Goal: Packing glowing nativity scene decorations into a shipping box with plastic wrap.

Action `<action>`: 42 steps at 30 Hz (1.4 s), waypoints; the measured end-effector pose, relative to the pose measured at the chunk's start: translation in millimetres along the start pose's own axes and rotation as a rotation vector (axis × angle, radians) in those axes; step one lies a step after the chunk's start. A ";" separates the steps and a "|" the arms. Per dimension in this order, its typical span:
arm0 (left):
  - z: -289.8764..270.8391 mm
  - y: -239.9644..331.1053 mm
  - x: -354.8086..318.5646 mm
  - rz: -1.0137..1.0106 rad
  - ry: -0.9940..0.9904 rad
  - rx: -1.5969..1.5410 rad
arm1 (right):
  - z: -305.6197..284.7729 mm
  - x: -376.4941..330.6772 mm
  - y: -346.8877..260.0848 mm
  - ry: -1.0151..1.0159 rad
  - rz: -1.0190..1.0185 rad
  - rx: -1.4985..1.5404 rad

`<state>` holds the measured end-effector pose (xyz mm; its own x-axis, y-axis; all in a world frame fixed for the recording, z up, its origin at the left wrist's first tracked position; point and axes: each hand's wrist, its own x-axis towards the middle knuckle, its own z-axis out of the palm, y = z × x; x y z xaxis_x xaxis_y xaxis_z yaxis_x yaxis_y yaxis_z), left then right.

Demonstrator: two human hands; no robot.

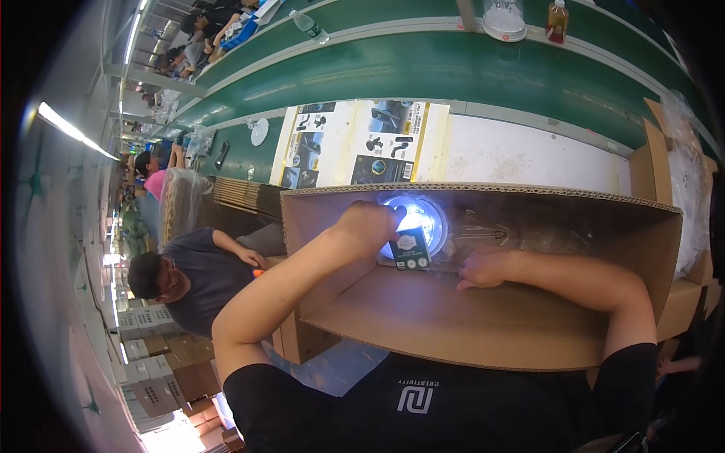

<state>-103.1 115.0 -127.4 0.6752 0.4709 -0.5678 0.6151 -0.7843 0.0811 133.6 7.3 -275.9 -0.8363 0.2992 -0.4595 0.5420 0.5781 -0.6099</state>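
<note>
Inside a long open cardboard box [483,332], a round lamp [432,219] glows bright white at the left end. A dark green card [410,251] lies against its near side. My left hand [368,226] is closed at the lamp's left edge, with thumb and fingers by the rim and the card's upper corner; the glare hides part of the grip. To the right of the lamp, crumpled clear plastic bags [521,230] lie along the box's far side. My right hand [485,269] is at the near edge of this plastic, its fingers curled and pressed together on it.
Beyond the box runs a green conveyor [362,68] carrying a plastic bottle [310,27]. Printed sheets [351,143] cover the ledge. To the left, a co-worker [192,275] sits near stacked cartons [162,362]. Another open carton [655,162] with plastic wrap stands at the right.
</note>
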 end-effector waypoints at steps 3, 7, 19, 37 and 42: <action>-6.9 3.5 1.0 0.008 -0.020 0.025 | -11.6 -1.5 -8.1 -0.049 0.000 0.071; -7.6 2.6 0.3 -0.007 0.023 0.062 | 0.6 -0.6 4.9 -0.023 -0.134 0.120; -10.5 1.6 0.4 0.003 0.027 0.085 | -11.9 -2.8 10.0 -0.454 0.047 0.014; 16.2 6.2 -2.2 0.041 -0.047 0.254 | -40.0 3.7 20.2 -0.228 0.101 0.099; 29.4 8.4 -0.8 0.079 0.096 0.271 | -41.8 7.4 35.6 0.130 0.173 -0.070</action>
<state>-110.4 96.2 -150.4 0.7600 0.4299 -0.4875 0.4368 -0.8932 -0.1067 143.2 61.8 -274.0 -0.7373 0.4916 -0.4634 0.6751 0.5594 -0.4809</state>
